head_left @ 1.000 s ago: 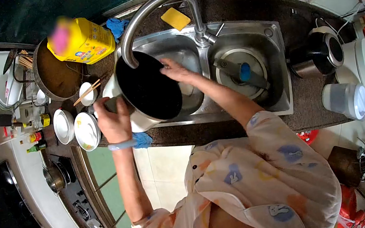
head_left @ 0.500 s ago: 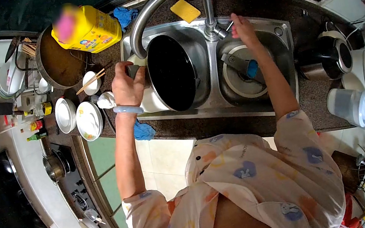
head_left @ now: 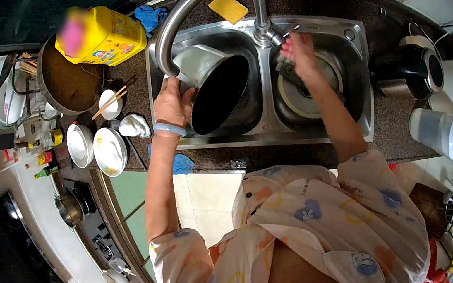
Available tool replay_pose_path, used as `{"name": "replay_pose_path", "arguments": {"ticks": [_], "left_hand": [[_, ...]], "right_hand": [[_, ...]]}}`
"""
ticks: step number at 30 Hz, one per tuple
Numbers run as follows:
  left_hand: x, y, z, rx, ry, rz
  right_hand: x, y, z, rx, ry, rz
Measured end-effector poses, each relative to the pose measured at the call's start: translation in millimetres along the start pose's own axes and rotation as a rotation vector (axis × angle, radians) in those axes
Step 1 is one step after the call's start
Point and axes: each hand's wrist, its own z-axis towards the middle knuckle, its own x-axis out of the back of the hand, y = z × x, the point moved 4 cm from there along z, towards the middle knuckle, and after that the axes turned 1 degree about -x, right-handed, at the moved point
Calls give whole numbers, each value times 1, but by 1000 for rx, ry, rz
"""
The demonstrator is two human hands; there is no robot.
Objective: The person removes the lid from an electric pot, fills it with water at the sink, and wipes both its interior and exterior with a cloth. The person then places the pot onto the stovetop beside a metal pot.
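My left hand (head_left: 173,105) grips the short pale handle of a pot (head_left: 219,96) with a black inside and a cream outer wall. The pot is tipped on its side in the left basin (head_left: 252,116), below the end of the curved faucet (head_left: 181,6). Over the right basin, my right hand (head_left: 301,57) is slightly blurred, its fingers loosely apart just below the faucet lever (head_left: 292,30). Beneath that hand lies a round pale lid-like piece (head_left: 330,68), partly hidden by the forearm.
A yellow sponge (head_left: 228,8) lies behind the sink. At left are a yellow detergent jug (head_left: 115,37), a wok (head_left: 66,84), bowls (head_left: 80,144), chopsticks (head_left: 110,100) and a white cloth (head_left: 134,126). An electric kettle (head_left: 405,71) and clear container (head_left: 437,132) stand right.
The pot has tilted, showing more of its pale outer wall, and my left hand has shifted slightly right. My right hand has come off the faucet lever and moved down.
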Motion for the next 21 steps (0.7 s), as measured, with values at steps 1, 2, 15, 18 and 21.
{"name": "replay_pose_path", "arguments": {"ticks": [1, 2, 15, 18, 21], "left_hand": [[-3, -2, 0, -12, 6, 14], [0, 5, 0, -4, -12, 61], [-8, 3, -34, -205, 18, -2], [6, 9, -67, 68, 426, 73], [-37, -44, -118, 915, 585, -906]], "right_hand": [[-3, 7, -18, -84, 72, 63], [-15, 13, -40, -225, -108, 83], [-124, 52, -124, -788, -318, 821], [-125, 60, -132, -801, -315, 869], [-129, 58, -139, -788, -276, 905]]}}
